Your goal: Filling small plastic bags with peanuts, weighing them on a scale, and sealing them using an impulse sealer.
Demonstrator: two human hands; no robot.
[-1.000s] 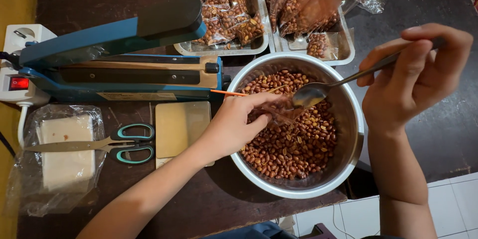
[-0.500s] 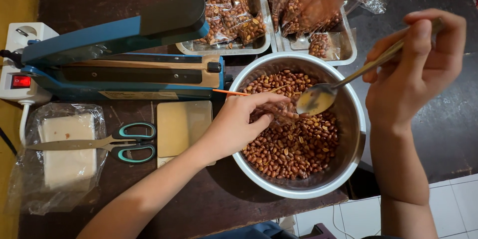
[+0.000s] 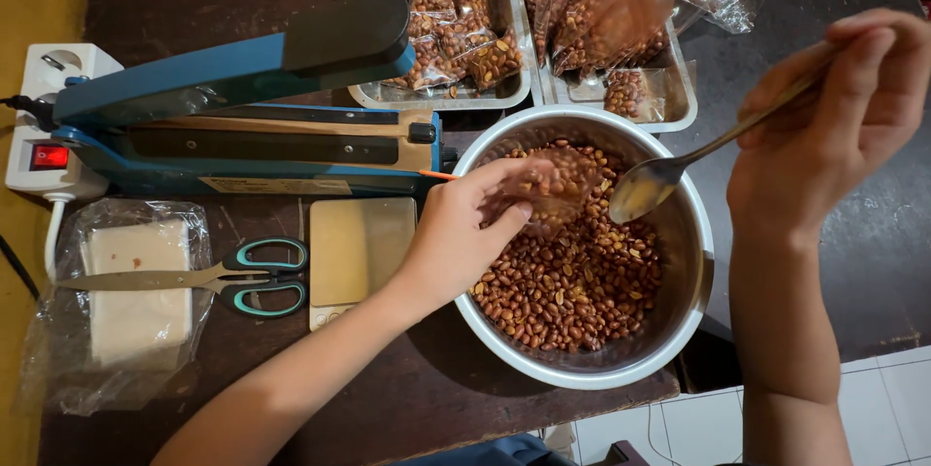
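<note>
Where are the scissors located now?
In the head view, the scissors lie on the dark table at the left, between a clear plastic bag and a small scale.

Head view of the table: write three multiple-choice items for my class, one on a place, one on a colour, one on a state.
1. Where do the scissors lie?
A. In the bowl
B. Left of the small scale
C. On the trays

2. What colour is the heat sealer?
A. Blue
B. Red
C. White

3. How is the spoon in the right hand?
A. Heaped
B. Lying on the table
C. Empty, over the bowl

Answers: 1 B, they rest beside the scale's left edge. 2 A, arm and base are blue. 3 C, its scoop shows bare metal above the peanuts.
</note>
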